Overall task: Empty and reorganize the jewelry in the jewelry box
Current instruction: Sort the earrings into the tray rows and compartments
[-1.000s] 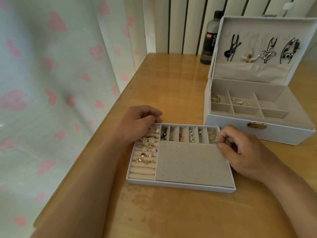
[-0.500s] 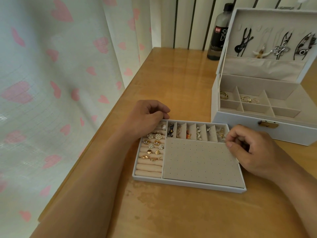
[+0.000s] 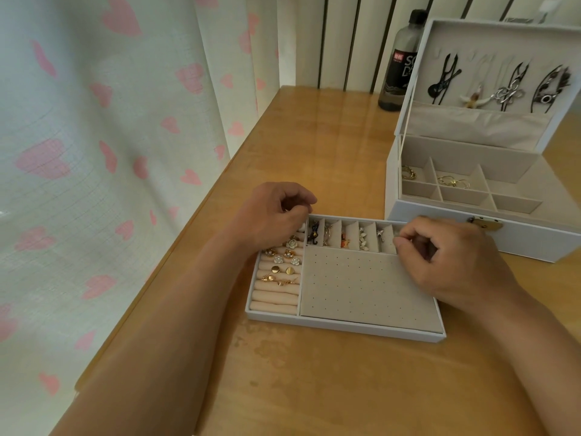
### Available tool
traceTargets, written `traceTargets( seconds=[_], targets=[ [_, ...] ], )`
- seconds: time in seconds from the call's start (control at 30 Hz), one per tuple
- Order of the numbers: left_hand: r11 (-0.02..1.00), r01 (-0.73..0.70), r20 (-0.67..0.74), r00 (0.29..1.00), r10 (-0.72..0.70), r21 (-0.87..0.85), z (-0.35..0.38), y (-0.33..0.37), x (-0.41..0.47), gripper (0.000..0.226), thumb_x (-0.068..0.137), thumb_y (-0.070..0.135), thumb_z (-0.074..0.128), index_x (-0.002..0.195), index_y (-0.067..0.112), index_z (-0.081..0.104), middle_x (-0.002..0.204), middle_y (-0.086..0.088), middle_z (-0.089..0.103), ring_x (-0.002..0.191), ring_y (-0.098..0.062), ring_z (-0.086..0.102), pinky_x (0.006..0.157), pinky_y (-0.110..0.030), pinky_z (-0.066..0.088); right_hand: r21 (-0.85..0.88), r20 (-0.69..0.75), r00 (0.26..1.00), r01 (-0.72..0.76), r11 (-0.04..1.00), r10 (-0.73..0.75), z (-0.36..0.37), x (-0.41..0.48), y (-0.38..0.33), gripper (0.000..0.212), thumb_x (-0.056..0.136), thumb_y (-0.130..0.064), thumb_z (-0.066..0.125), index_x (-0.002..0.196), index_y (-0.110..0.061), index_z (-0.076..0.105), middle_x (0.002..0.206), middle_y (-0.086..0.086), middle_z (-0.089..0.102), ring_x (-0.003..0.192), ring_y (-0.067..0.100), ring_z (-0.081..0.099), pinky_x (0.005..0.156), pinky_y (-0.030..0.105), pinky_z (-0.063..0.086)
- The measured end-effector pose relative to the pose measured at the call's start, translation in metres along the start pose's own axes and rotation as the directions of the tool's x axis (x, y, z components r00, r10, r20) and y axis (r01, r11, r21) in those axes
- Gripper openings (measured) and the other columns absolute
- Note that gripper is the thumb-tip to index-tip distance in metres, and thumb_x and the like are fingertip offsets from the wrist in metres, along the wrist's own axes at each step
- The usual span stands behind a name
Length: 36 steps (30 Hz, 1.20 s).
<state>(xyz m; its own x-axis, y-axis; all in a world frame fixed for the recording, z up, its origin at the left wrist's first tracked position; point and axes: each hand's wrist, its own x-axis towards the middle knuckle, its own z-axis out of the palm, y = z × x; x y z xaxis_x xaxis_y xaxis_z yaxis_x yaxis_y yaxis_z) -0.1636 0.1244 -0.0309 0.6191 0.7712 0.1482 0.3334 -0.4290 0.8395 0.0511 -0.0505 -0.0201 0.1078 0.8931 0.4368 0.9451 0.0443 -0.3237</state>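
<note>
A pale tray [image 3: 345, 327] lies on the wooden bench [image 3: 314, 388], just in front of the open jewelry box [image 3: 534, 243], near it but not touching. The tray's left side has soft rolls with gold and white flower rings [image 3: 283, 259] tucked between them. Along its far edge runs a row of narrow compartments [image 3: 345, 237] with small pieces inside, and a dotted pad [image 3: 361, 287] fills the rest.

The left hand [image 3: 273, 215] sits over the tray's far left corner with its fingers curled under; I cannot tell whether it has hold of anything. The right hand [image 3: 452, 259] rests at the tray's right edge, fingers curled and fingertips bunched at the rightmost compartment; whether they pinch something is not clear.

The box's raised lid [image 3: 490, 127] shows dark and silver ornaments [image 3: 506, 96] hanging in it, and gold pieces [image 3: 452, 182] lie in its divided base. A dark bottle [image 3: 399, 73] stands behind the box, and a curtain [image 3: 110, 152] with pink hearts hangs to the left
</note>
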Motion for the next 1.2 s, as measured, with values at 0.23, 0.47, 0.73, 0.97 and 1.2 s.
traceTargets(
  seconds=[0.23, 0.47, 0.73, 0.97, 1.2],
  targets=[
    [0.999, 0.013, -0.005, 1.0, -0.013, 0.038, 0.0, -0.002, -0.002, 0.022, 0.089, 0.014, 0.058, 0.103, 0.02, 0.074, 0.092, -0.002, 0.075, 0.086, -0.017, 0.07, 0.074, -0.033, 0.058, -0.036, 0.013, 0.996, 0.084, 0.996, -0.084, 0.017, 0.0, -0.03, 0.019, 0.09, -0.03, 0.057, 0.077, -0.021, 0.067, 0.068, -0.009, 0.061, 0.058, 0.014, 0.055, 0.051, 0.032, 0.05],
    [0.996, -0.015, 0.002, 1.0, 0.015, 0.092, 0.001, -0.003, -0.001, 0.025, 0.089, 0.012, 0.057, 0.108, 0.014, 0.074, 0.093, 0.001, 0.075, 0.085, -0.011, 0.069, 0.075, -0.026, 0.057, 0.066, 0.039, 0.996, 0.072, 0.995, -0.075, 0.018, 0.016, -0.034, 0.014, 0.092, -0.021, 0.062, 0.081, -0.016, 0.07, 0.07, -0.006, 0.063, 0.062, 0.012, 0.058, 0.058, 0.033, 0.052],
    [0.994, -0.013, 0.012, 1.0, 0.011, 0.104, 0.0, -0.005, -0.001, 0.023, 0.092, 0.013, 0.057, 0.107, 0.016, 0.074, 0.089, 0.009, 0.072, 0.078, 0.002, 0.065, 0.063, -0.007, 0.045, 0.267, 0.131, 0.977, -0.199, 0.943, 0.169, 0.012, 0.052, -0.021, 0.016, 0.088, -0.011, 0.067, 0.077, -0.022, 0.071, 0.05, -0.007, 0.053, 0.048, 0.006, 0.049, 0.052, 0.009, 0.039],
    [0.992, -0.017, -0.005, 1.0, 0.018, 0.123, 0.002, -0.005, 0.0, 0.021, 0.09, 0.011, 0.059, 0.103, 0.017, 0.074, 0.084, 0.009, 0.072, 0.075, 0.003, 0.064, 0.062, -0.007, 0.043, 0.201, 0.281, 0.945, -0.23, 0.952, 0.169, 0.012, 0.053, -0.014, 0.012, 0.088, -0.015, 0.07, 0.081, -0.024, 0.075, 0.045, -0.009, 0.052, 0.046, 0.002, 0.049, 0.067, 0.026, 0.052],
    [0.991, -0.006, 0.001, 1.0, 0.006, 0.131, 0.003, -0.005, 0.001, 0.019, 0.091, 0.014, 0.061, 0.101, 0.023, 0.074, 0.089, 0.013, 0.072, 0.083, 0.002, 0.065, 0.064, -0.007, 0.044, 0.163, 0.316, 0.942, -0.17, 0.972, 0.112, 0.013, 0.047, -0.019, 0.011, 0.09, -0.02, 0.07, 0.093, -0.022, 0.079, 0.05, -0.044, 0.046, 0.061, -0.02, 0.05, 0.068, 0.023, 0.043]
  ],
)
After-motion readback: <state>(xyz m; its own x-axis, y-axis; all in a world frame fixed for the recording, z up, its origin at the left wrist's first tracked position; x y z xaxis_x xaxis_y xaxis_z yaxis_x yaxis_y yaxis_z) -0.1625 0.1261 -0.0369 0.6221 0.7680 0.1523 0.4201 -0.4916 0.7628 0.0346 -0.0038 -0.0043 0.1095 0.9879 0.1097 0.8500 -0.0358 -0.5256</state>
